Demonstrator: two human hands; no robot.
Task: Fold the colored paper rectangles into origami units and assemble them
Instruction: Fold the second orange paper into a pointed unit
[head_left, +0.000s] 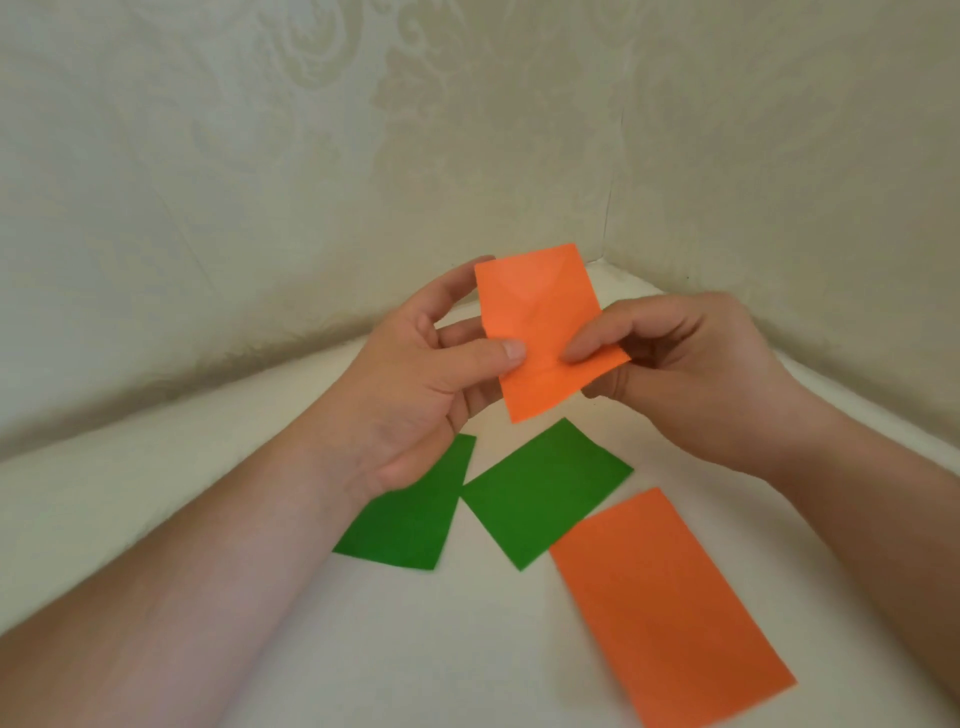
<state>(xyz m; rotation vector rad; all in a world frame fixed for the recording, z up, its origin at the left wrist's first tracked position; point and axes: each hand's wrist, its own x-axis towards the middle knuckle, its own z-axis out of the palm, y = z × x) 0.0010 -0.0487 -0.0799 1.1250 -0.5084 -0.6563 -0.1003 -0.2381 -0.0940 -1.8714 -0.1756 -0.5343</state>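
Nearest the camera, an orange paper rectangle (670, 608) is laid flat on the white table (467, 649), toward the right. Just beyond it, two green paper rectangles are laid flat side by side: the right green rectangle (545, 493) is turned at an angle, and the left green rectangle (405, 519) meets it at a corner; whether they overlap cannot be told. Part of the left green rectangle is covered by the left hand (415, 395).

Above these sheets, a second orange sheet (540, 332) is held off the table between both hands. It is pinched on its left edge by the left hand, thumb on the front and fingers behind. Its lower right edge is pinched by the right hand (691, 384), thumb on the front and curled fingers behind. Faint diagonal creases are seen near its upper end.

Farthest back, pale patterned walls (311, 156) are seen meeting in a corner.
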